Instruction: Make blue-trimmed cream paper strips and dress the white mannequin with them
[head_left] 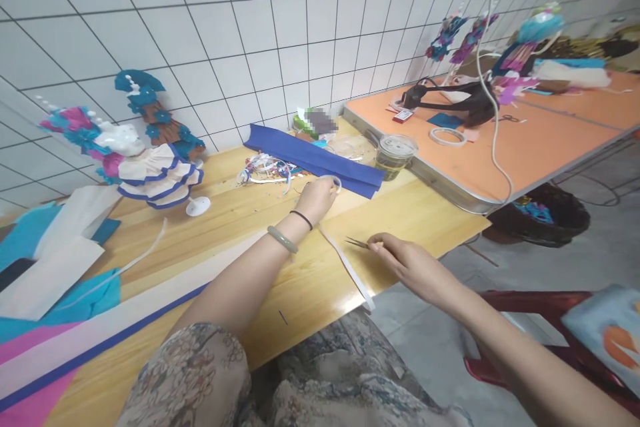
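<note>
My left hand [320, 199] is closed over the wooden table, its fingers around a small pale ring that looks like a roll of tape [338, 183]. A narrow white strip [347, 265] runs from beneath this hand to the table's front edge, its end overhanging slightly. To the right, my right hand [403, 263] grips slim scissors [357, 242], their thin blades parted and pointing left above the strip. A long white band with a blue edge [165, 287] lies left of and partly behind my left forearm. Folded blue material [315, 160] rests just beyond my left hand.
Colourful ruffled figures [155, 173] stand at the left by the tiled wall. Scraps [270, 167] lie near a lidded clear container [395, 152]. An adjoining orange table [480, 153] bears a tape ring [447, 136] and a black device; a white cable [495, 113] hangs before it.
</note>
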Demonstrator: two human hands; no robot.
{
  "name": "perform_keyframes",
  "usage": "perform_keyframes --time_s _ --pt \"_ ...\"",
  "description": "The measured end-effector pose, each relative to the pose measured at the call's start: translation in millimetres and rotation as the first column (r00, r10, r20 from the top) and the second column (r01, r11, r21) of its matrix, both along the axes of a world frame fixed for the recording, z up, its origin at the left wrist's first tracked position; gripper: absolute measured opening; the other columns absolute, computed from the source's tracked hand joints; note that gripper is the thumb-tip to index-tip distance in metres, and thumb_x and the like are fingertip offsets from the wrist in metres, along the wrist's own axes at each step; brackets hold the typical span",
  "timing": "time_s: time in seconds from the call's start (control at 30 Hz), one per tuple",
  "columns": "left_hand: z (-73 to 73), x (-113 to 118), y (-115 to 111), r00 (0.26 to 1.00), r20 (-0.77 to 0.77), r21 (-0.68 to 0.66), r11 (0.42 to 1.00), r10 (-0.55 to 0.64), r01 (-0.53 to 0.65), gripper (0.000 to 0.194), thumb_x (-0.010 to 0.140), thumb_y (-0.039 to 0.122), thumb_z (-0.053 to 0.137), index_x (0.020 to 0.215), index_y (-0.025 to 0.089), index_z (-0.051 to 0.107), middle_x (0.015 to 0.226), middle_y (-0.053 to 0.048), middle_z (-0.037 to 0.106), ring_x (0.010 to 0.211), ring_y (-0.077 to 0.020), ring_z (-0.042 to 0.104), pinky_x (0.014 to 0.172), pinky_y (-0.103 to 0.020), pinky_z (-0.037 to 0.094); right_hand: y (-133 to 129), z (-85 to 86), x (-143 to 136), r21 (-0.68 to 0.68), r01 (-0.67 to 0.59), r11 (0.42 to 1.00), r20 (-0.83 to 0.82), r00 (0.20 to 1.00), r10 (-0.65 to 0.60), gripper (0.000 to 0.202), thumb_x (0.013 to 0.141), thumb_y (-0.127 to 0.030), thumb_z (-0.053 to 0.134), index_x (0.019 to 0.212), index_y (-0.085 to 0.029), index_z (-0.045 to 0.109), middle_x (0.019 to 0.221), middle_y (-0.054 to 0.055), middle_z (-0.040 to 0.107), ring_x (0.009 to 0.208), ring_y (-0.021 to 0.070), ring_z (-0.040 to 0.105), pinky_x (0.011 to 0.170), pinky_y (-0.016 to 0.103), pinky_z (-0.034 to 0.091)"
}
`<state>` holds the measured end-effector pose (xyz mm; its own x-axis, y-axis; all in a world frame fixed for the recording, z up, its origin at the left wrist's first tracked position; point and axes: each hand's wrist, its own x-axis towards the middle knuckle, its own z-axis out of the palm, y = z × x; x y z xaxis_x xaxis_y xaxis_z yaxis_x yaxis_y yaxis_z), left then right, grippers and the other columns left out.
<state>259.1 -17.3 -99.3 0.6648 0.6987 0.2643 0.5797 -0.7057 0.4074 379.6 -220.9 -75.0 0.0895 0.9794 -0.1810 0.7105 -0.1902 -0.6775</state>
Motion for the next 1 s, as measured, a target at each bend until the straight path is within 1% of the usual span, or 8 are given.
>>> perform_keyframes --time_s 0.13,0.27,0.37,0.43,0.5,0.6,0.77,1.0 --pt "8.1 -23.6 -8.5 0.999 0.017 0.023 0.999 -0.027 0.027 0.022 0.083 0.021 0.048 0.101 0.015 0.059 0.097 -0.009 0.064 0.091 -0.0198 0.058 0.082 -0.031 0.043 28.4 5.2 15.0 -0.028 -0.093 0.995 0.181 0.979 0.097 0.044 0.089 -0.052 0.033 0.098 -0.019 0.061 0.090 0.011 0.067 0.079 0.0229 0.060 0.069 0.031 0.039" --pt "15.2 -58.0 -44.2 0.999 0.000 0.035 0.998 -0.050 0.050 0.021 0.087 0.019 0.042 0.091 0.015 0.062 0.090 -0.008 0.064 0.089 -0.0199 0.058 0.082 -0.032 0.041 47.7 7.0 30.1 -0.039 -0.146 0.988 0.245 0.958 0.151 0.048 0.088 -0.056 0.032 0.095 -0.019 0.063 0.090 0.012 0.067 0.078 0.0222 0.060 0.068 0.030 0.038" --pt "8.9 -70.3 -82.6 0.955 -0.107 -0.017 0.961 -0.277 0.276 0.028 0.092 0.032 0.038 0.097 0.019 0.062 0.088 -0.006 0.065 0.086 -0.0189 0.059 0.078 -0.031 0.043 58.5 5.2 37.5 -0.101 -0.216 0.971 0.161 0.960 0.230 0.054 0.087 -0.060 0.030 0.091 -0.017 0.063 0.085 0.010 0.066 0.073 0.0198 0.057 0.066 0.029 0.038" --pt "1.6 -70.5 -103.0 0.912 -0.212 -0.037 0.936 -0.351 0.351 0.035 0.092 0.039 0.034 0.088 0.018 0.062 0.080 -0.007 0.063 0.080 -0.0196 0.059 0.073 -0.031 0.044 66.2 3.7 38.2 -0.140 -0.267 0.953 0.096 0.955 0.282 0.058 0.085 -0.063 0.030 0.087 -0.015 0.062 0.079 0.008 0.064 0.068 0.0174 0.054 0.064 0.028 0.037" --pt "-4.7 -68.0 -114.6 0.902 -0.269 -0.016 0.938 -0.339 0.348 0.038 0.092 0.041 0.034 0.081 0.017 0.062 0.077 -0.008 0.062 0.079 -0.0206 0.059 0.072 -0.033 0.044 74.4 2.6 35.5 -0.177 -0.302 0.937 0.058 0.947 0.316 0.059 0.082 -0.065 0.032 0.082 -0.014 0.061 0.074 0.006 0.061 0.064 0.0150 0.049 0.061 0.027 0.036" --pt "-8.9 -65.4 -118.7 0.911 -0.301 0.028 0.952 -0.283 0.305 0.037 0.092 0.037 0.036 0.077 0.015 0.061 0.077 -0.010 0.061 0.078 -0.0215 0.059 0.071 -0.034 0.044 87.2 2.2 27.4 -0.234 -0.347 0.908 0.030 0.931 0.364 0.059 0.079 -0.068 0.035 0.074 -0.014 0.060 0.068 0.003 0.055 0.059 0.0126 0.043 0.057 0.026 0.034" --pt "-9.8 -67.2 -120.9 0.926 -0.302 0.133 0.951 -0.228 0.278 0.029 0.090 0.028 0.043 0.072 0.014 0.060 0.069 -0.008 0.058 0.075 -0.0217 0.059 0.068 -0.034 0.045 108.2 7.4 9.4 -0.339 -0.347 0.875 0.054 0.921 0.386 0.064 0.076 -0.071 0.036 0.080 -0.013 0.062 0.072 0.006 0.058 0.062 0.0141 0.047 0.059 0.025 0.036" --pt "-13.6 -70.8 -127.8 0.945 -0.295 0.385 0.888 -0.141 0.253 0.021 0.087 0.021 0.047 0.071 0.014 0.058 0.067 -0.008 0.058 0.070 -0.0221 0.058 0.060 -0.033 0.044 127.7 16.7 -10.6 -0.449 -0.375 0.811 0.124 0.873 0.472 0.054 0.080 -0.061 0.036 0.079 -0.013 0.063 0.064 0.004 0.053 0.057 0.0134 0.046 0.056 0.025 0.035"
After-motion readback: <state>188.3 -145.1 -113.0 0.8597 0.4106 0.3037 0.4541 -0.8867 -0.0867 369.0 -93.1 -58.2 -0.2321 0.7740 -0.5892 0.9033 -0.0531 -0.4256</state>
